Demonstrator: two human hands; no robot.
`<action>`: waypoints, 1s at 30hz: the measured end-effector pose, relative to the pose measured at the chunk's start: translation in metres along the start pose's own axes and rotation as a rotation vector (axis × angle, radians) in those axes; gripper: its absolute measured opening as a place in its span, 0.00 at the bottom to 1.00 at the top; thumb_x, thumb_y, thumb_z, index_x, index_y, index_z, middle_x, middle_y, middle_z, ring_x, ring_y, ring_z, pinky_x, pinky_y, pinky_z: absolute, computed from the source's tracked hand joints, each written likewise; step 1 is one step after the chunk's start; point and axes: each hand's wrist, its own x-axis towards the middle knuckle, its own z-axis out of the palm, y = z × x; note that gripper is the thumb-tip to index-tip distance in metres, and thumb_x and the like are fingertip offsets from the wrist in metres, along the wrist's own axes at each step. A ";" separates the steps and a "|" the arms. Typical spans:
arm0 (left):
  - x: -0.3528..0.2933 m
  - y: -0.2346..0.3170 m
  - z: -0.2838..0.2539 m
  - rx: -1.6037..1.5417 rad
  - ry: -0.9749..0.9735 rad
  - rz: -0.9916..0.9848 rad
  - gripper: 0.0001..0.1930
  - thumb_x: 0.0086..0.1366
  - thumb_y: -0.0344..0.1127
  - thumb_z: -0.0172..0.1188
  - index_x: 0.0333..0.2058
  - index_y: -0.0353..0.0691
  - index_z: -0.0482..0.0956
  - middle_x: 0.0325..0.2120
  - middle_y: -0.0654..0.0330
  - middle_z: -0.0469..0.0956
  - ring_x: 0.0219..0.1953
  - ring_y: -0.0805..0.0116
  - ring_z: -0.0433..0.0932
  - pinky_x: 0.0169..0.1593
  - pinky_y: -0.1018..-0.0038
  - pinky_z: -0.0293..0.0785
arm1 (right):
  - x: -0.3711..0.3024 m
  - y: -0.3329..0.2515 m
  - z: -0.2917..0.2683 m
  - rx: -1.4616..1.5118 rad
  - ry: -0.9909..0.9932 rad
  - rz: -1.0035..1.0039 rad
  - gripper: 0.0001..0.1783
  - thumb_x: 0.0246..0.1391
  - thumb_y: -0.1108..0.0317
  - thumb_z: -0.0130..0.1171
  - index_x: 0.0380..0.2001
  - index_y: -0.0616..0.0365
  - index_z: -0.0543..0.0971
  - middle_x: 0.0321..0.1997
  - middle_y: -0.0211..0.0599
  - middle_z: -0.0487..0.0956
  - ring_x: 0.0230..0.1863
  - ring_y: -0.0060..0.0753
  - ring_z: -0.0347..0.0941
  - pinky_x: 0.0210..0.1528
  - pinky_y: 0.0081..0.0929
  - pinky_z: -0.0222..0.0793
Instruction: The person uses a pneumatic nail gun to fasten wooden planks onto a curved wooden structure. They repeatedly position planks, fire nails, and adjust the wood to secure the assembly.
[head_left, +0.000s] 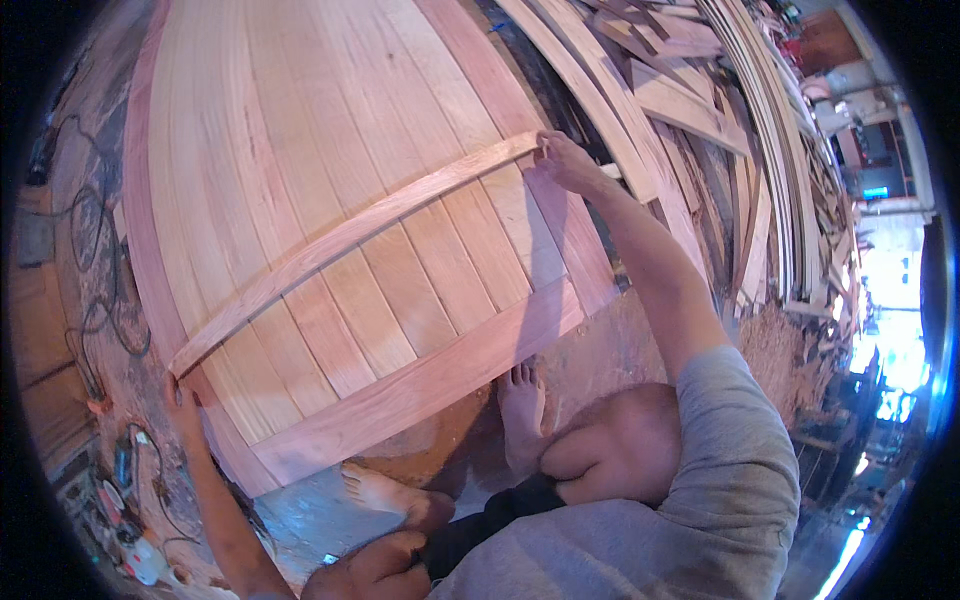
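Observation:
A long, narrow wooden strip [370,222] lies crosswise over a large wooden door panel [330,100] made of pale vertical boards in a redder frame. My right hand [570,165] is closed round the strip's far right end, above the panel's right frame piece. At the near left, my left hand [183,408] has its fingers at the other end of the strip, beside the panel's left edge. Below the strip, several short boards meet the reddish bottom rail [420,385]. Whether the strip touches the boards along its whole length I cannot tell.
Stacked planks and offcuts [690,100] run along the right side. Dark cables [95,310] lie on the dusty floor at left, near power tools [125,520] at the lower left. My bare feet [522,415] are close to the bottom rail. Sawdust [790,350] covers the floor at right.

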 end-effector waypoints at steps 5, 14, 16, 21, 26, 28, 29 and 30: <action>0.010 0.020 0.007 -0.359 0.000 -0.192 0.34 0.69 0.36 0.57 0.72 0.38 0.62 0.70 0.55 0.66 0.68 0.63 0.67 0.67 0.68 0.63 | 0.002 -0.002 0.022 0.447 0.121 0.430 0.24 0.58 0.69 0.59 0.58 0.63 0.77 0.56 0.55 0.80 0.58 0.48 0.78 0.58 0.36 0.75; 0.027 0.036 0.004 -0.583 -0.002 -0.298 0.38 0.67 0.35 0.57 0.75 0.41 0.57 0.73 0.58 0.62 0.68 0.65 0.65 0.64 0.69 0.65 | -0.007 0.000 0.022 0.805 0.167 0.455 0.23 0.62 0.73 0.57 0.59 0.72 0.75 0.55 0.39 0.80 0.53 0.27 0.76 0.55 0.26 0.73; 0.027 0.037 0.002 -0.585 -0.007 -0.315 0.38 0.67 0.35 0.57 0.75 0.41 0.57 0.73 0.58 0.61 0.68 0.66 0.66 0.64 0.68 0.65 | -0.012 -0.007 0.019 0.767 0.186 0.528 0.22 0.62 0.73 0.57 0.58 0.71 0.77 0.54 0.38 0.80 0.52 0.27 0.76 0.56 0.27 0.72; 0.021 0.040 0.009 -0.586 0.124 -0.323 0.32 0.67 0.34 0.59 0.70 0.40 0.66 0.66 0.57 0.72 0.59 0.67 0.74 0.56 0.67 0.72 | -0.021 0.011 0.024 0.764 0.102 0.401 0.24 0.61 0.70 0.60 0.60 0.64 0.78 0.52 0.35 0.81 0.50 0.25 0.76 0.55 0.26 0.72; 0.019 0.040 0.014 -0.549 0.029 -0.331 0.37 0.67 0.33 0.58 0.74 0.44 0.58 0.70 0.61 0.66 0.59 0.70 0.73 0.56 0.71 0.70 | -0.004 0.068 0.040 1.018 -0.160 0.225 0.19 0.62 0.68 0.62 0.56 0.59 0.80 0.48 0.32 0.83 0.45 0.25 0.79 0.48 0.24 0.77; 0.016 0.046 0.014 -0.558 0.049 -0.379 0.39 0.67 0.33 0.57 0.75 0.45 0.55 0.72 0.62 0.64 0.59 0.71 0.72 0.56 0.72 0.70 | 0.001 0.088 0.040 1.015 -0.150 0.200 0.25 0.64 0.72 0.57 0.64 0.62 0.75 0.58 0.34 0.81 0.55 0.27 0.77 0.58 0.24 0.72; 0.016 0.049 0.016 -0.577 0.039 -0.411 0.39 0.67 0.32 0.57 0.76 0.46 0.54 0.73 0.63 0.63 0.60 0.72 0.72 0.56 0.73 0.69 | 0.005 0.095 0.041 0.767 -0.046 0.377 0.29 0.64 0.72 0.54 0.69 0.65 0.70 0.63 0.35 0.78 0.60 0.26 0.74 0.64 0.24 0.68; 0.014 0.052 0.015 -0.608 0.054 -0.396 0.39 0.67 0.32 0.56 0.76 0.45 0.54 0.73 0.63 0.63 0.61 0.72 0.71 0.57 0.73 0.69 | 0.006 0.100 0.044 0.873 -0.046 0.326 0.30 0.65 0.73 0.53 0.70 0.65 0.68 0.64 0.35 0.77 0.60 0.26 0.73 0.64 0.25 0.67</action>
